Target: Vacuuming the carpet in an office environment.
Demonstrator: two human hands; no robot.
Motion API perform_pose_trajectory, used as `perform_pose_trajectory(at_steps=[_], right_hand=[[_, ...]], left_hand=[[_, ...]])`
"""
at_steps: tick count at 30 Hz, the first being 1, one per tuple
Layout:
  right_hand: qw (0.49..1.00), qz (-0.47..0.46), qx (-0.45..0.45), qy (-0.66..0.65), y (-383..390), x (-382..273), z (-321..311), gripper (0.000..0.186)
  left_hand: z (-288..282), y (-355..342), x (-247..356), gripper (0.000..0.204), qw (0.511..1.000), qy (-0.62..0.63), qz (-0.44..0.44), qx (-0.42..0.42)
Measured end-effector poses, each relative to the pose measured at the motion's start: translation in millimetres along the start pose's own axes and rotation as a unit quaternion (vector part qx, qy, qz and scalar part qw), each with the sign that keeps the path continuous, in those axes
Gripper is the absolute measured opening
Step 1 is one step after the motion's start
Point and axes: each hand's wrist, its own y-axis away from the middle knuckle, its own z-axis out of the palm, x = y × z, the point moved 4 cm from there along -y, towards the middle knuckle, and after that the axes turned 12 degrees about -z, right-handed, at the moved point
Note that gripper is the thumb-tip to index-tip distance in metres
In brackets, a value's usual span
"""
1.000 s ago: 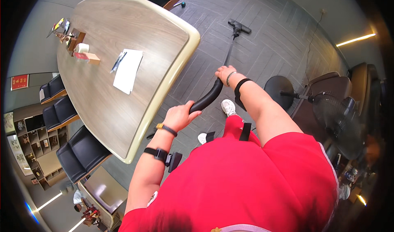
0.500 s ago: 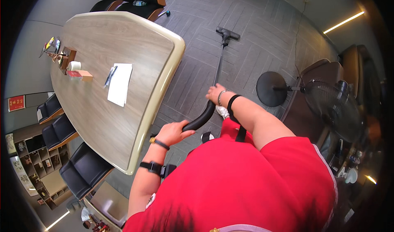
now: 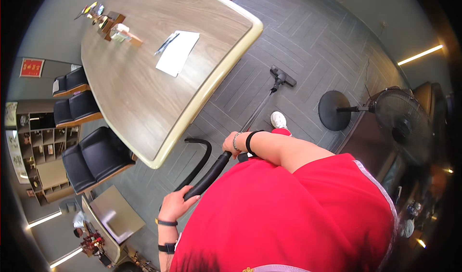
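A vacuum cleaner's grey tube (image 3: 258,111) slants across the floor, with its dark floor head (image 3: 283,77) flat on the grey tiles ahead. My right hand (image 3: 231,144) is closed around the upper end of the tube, where the black ribbed hose (image 3: 214,173) meets it. Lower and to the left, my left hand (image 3: 176,204) wraps around the hose. Another bend of the hose (image 3: 206,150) loops out beside the table's edge. Part of my left hand's grip is hidden behind its own back.
A long wooden table (image 3: 139,84) with papers (image 3: 178,53) fills the left. Black chairs (image 3: 98,156) line its far side. A standing fan (image 3: 402,120) with a round base (image 3: 334,110) is at right. My white shoe (image 3: 278,120) is behind the floor head.
Both hands have drawn back toward my body and left, and the floor head has come nearer. A loop of hose now shows. The view has shifted, with the table lying higher.
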Motion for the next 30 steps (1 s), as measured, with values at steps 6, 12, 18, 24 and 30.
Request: perform_pose_trajectory(at_steps=[6,12,18,24,30], right_hand=[[0.99,-0.065,-0.09,0.083,-11.0,-28.5,8.4,0.03],[0.987,-0.075,-0.124,0.069,-9.1,5.2,11.7,0.028],[0.988,-0.046,-0.135,0.061,38.4,102.6,-11.7,0.031],[0.994,0.1,-0.007,0.037,182.2,255.9,-71.4,0.023],[0.96,0.266,0.074,0.04,323.9,402.5,-80.4,0.03]], left_hand=[[37.4,32.9,-0.7,0.037,0.999,-0.02,0.041,0.003],[17.4,4.5,37.8,0.037,0.993,-0.047,0.101,-0.037],[-15.0,-52.6,130.8,0.042,0.992,-0.032,0.105,-0.059],[-59.2,-159.3,276.8,0.05,0.994,-0.002,0.1,-0.036],[-80.1,-262.7,438.1,0.052,0.973,-0.055,0.223,-0.032]])
